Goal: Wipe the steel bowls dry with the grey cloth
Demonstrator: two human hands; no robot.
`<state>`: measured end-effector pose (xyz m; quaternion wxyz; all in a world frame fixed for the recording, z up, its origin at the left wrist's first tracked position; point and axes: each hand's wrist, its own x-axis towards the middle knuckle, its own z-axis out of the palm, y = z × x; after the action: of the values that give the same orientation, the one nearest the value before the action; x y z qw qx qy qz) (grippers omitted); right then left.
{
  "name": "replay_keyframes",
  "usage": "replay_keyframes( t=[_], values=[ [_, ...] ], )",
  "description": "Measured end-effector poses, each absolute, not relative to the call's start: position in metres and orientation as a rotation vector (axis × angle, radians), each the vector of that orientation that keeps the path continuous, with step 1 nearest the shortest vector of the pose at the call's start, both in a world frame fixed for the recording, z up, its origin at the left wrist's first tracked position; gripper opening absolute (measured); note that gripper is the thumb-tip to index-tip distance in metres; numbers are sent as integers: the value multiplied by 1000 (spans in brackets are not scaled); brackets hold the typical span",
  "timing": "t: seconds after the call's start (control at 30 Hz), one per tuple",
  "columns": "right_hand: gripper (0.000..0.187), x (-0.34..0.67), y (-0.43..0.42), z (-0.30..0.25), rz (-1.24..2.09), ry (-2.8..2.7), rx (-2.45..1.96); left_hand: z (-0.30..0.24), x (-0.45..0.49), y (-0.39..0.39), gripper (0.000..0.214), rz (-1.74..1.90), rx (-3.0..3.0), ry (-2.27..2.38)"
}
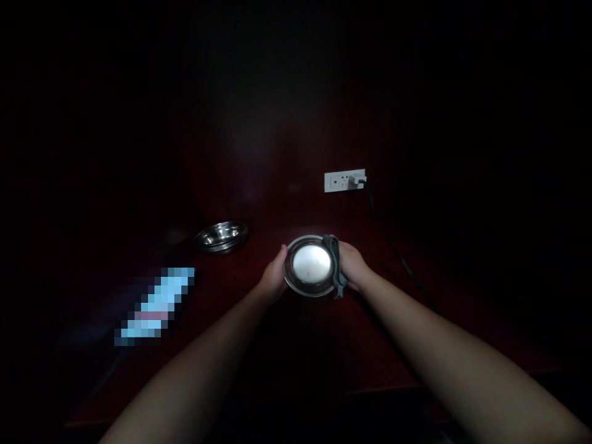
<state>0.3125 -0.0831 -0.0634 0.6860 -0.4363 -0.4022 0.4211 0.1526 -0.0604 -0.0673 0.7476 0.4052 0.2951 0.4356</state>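
A steel bowl (312, 265) sits between the two grips: the left grip (274, 279) pinches its left rim, the right grip (354, 265) presses a cloth (337, 271) onto its right rim. Far left, stacked bowls (222, 246) rest on the bench (266, 246).

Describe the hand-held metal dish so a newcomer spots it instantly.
Start at the dark red table, below the white wall socket. There, the left hand and right hand hold a round metal dish between them. Unlike the stacked metal bowls further left, it is held, with a grey cloth at its right rim.
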Motion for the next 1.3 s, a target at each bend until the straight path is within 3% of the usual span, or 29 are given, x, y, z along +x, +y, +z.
replay_keyframes(
  t=[0.23,0.57,0.77,1.3],
  values=[
    [34,316,-75,-64,896,-721,-916,-74,146,-55,38,913,1015,586],
    [36,315,-76,-68,936,-782,-938,-73,147,-66,42,868,1151,582],
    [26,320,-70,-76,859,-878,-994,-69,150,-66,50,963,1205,674],
    [25,308,-79,-70,1089,-812,-884,-68,150,-62,60,1081,1265,731]
  ],
)
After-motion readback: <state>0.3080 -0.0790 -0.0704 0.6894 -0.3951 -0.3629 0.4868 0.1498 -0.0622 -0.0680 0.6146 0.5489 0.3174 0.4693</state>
